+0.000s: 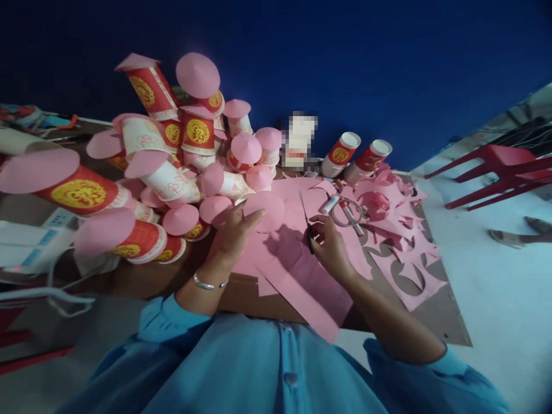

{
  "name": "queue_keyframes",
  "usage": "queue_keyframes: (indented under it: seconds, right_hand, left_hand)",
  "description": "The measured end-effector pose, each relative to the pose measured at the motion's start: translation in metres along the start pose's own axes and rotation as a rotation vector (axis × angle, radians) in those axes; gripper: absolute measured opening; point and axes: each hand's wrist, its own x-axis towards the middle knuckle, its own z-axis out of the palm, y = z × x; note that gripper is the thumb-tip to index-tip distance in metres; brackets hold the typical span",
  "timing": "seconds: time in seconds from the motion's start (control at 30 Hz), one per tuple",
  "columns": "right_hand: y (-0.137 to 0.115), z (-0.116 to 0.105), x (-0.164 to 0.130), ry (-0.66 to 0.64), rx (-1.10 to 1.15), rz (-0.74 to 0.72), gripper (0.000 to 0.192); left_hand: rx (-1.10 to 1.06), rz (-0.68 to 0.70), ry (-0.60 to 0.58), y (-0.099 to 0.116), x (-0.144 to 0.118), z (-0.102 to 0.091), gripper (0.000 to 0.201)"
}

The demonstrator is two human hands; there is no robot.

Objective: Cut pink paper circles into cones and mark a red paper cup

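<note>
While the left hand point(235, 233) pinches a pink paper disc point(265, 211) at its lower edge, thumb and fingers closed in a light grip, the right hand point(330, 247) is closed around small dark scissors point(307, 227), blades pointing up and away over the pink paper sheet point(302, 276). That sheet lies on the tabletop point(435, 322) and hangs over its near edge. Just beyond the right hand lie a second pair of scissors point(347, 211) and cut pink offcuts point(401, 253). Paper cups capped with pink discs point(172, 172) are heaped at left. A bangle point(209, 284) circles the left wrist.
</note>
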Motion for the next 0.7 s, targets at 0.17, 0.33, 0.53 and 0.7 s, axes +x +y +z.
queue_keyframes:
  seconds: [0.17, 0.33, 0.53, 0.7]
  right_hand:
    - [0.010, -0.035, -0.005, 0.019, -0.500, -0.175, 0.033]
    - [0.021, -0.052, -0.014, -0.095, -0.880, -0.239, 0.041]
    - [0.009, -0.058, -0.016, -0.340, -1.021, -0.147, 0.052]
    - [-0.012, -0.062, -0.015, -0.428, -1.216, -0.119, 0.034]
  left_hand:
    - [-0.088, -0.048, -0.040, 0.012, -0.005, 0.003, 0.048]
    - [-0.053, -0.018, -0.052, 0.010, -0.008, 0.006, 0.044]
    - [-0.062, 0.072, -0.004, -0.007, -0.003, 0.011, 0.037]
    - [-0.074, 0.131, 0.045, -0.016, 0.003, 0.013, 0.035]
